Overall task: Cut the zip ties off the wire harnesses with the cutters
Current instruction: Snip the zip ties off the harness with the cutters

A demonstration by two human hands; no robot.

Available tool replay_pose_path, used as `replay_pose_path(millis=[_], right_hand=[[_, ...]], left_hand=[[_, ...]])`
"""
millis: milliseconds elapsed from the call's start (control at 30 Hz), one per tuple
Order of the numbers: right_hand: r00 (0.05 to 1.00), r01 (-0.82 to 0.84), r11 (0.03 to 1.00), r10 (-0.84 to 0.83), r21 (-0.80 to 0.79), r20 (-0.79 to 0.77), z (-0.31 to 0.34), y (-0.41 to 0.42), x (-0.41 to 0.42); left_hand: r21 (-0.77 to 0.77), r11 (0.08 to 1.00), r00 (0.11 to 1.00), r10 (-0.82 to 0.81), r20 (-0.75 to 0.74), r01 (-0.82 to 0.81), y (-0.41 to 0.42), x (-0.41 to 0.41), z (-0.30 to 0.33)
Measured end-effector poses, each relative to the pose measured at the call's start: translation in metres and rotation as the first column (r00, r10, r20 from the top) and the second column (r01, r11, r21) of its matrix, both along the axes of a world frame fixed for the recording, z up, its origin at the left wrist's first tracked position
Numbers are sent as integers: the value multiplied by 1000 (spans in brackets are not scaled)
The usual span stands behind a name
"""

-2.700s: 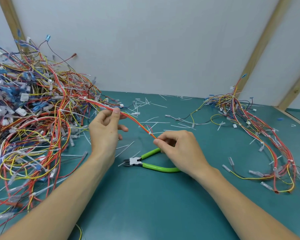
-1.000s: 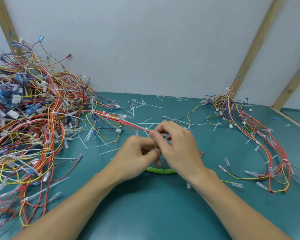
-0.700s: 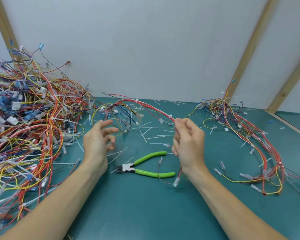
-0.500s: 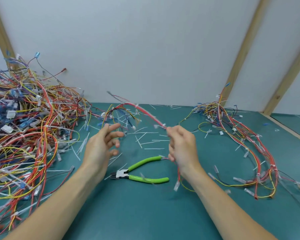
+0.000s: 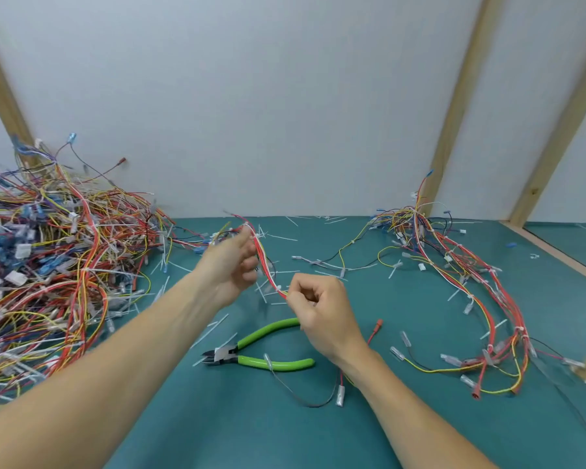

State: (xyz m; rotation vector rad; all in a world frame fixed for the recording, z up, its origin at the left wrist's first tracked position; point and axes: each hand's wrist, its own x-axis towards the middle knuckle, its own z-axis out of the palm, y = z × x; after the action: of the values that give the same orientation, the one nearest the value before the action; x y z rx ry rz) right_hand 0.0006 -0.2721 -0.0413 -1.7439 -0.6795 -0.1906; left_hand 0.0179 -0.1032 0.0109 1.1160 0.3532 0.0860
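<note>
I hold one wire harness [image 5: 266, 265] in the air between both hands. The fingers of my left hand [image 5: 230, 265] curl around its upper part, and the fingers of my right hand [image 5: 318, 309] pinch its lower end. The cutters [image 5: 251, 352] lie on the table [image 5: 251, 434], below my right fingers, with no hand on them. The risk I see: a loose wire lies across the near green handle, so lifting the cutters may drag it. Also the thin zip ties sit close to the red wires, so the blade may nick the insulation.
</note>
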Motion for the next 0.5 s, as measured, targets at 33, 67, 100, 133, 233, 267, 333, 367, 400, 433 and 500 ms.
replay_pose_path(millis=[33,67,100,133,233,267,333,367,400,433,500], right_hand=[[1000,-26,1000,26,4,13,0,0,-1],[999,-45,999,45,7,20,1,-1,-1],[998,-54,999,54,7,21,0,-1,0],[999,-49,999,49,7,17,0,-2,2],[998,59,997,-59,53,14,-1,-5,9],[994,102,991,-105,88,30,0,-6,10],[983,174,972,-182,159,36,2,-6,11],[979,198,960,-203,199,5,5,-6,12],[976,217,944,-212,249,-49,10,-7,13],[971,233,926,-208,296,-114,15,-10,16],[956,251,906,-177,342,-234,25,-17,26]], left_hand=[[11,1000,1000,-11,-3,11,-3,2,-1],[35,999,1000,0,11,-1,-6,3,0],[90,995,999,36,40,-40,-8,4,2],[180,978,992,92,87,-106,-9,4,5],[538,745,903,203,378,-393,-12,3,15],[620,630,863,172,474,-467,-14,2,19],[717,454,826,82,558,-529,-21,1,25],[752,393,824,26,567,-529,-25,1,28],[790,323,828,-35,560,-521,-31,1,30],[825,233,831,-100,548,-516,-37,-1,30],[856,53,828,-231,511,-514,-53,-7,26]])
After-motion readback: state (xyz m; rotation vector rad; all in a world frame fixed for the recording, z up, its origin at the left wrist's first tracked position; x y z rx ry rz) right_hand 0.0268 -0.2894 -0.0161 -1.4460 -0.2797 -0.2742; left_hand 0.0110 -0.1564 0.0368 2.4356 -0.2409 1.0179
